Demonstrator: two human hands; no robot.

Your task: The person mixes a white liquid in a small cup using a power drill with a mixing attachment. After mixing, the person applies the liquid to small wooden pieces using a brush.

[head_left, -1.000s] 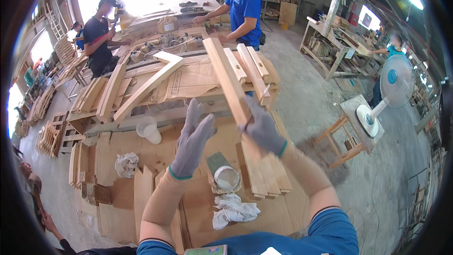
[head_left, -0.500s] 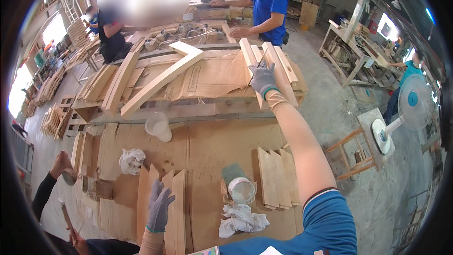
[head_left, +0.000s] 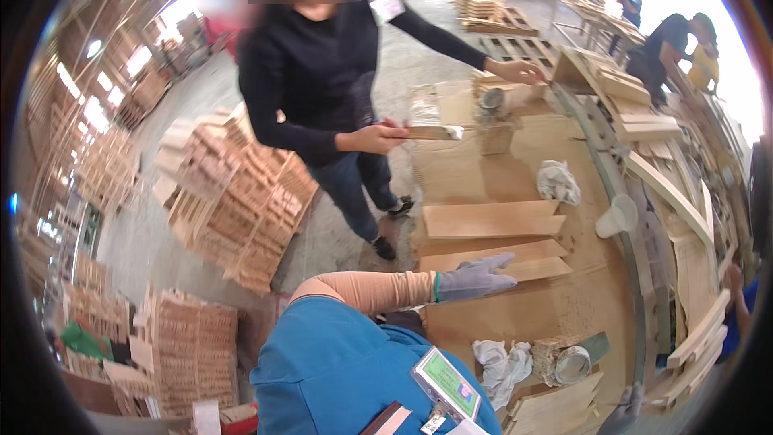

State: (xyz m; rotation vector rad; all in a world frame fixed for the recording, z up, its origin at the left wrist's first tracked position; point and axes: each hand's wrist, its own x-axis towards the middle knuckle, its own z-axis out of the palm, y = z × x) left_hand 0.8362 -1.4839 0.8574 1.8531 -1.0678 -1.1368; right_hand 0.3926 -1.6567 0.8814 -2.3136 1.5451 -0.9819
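My left hand (head_left: 477,278), in a grey glove, stretches over the mitred boards (head_left: 491,221) on the cardboard-covered table. Its fingers are extended and nothing sits in them; whether they touch the board beneath is unclear. At the lower edge, near the rail stack (head_left: 700,346), a blurred grey glove appears to be my right hand (head_left: 626,409); its fingers cannot be made out. A white rag (head_left: 503,366) and an open tin (head_left: 572,364) lie between the two hands. Further boards (head_left: 555,407) are beside the tin.
A person in black (head_left: 310,72) stands across the table, holding a flat brush (head_left: 435,133) and reaching the other hand over it. Another tin (head_left: 491,102), a crumpled rag (head_left: 558,182) and a white plastic cup (head_left: 617,216) stand there. Stacked wood pieces (head_left: 233,193) fill the floor behind.
My view has swung left, bringing the person with the brush into full view. My left hand remains stretched over the boards. The grey glove taken for my right hand is now at the lower edge.
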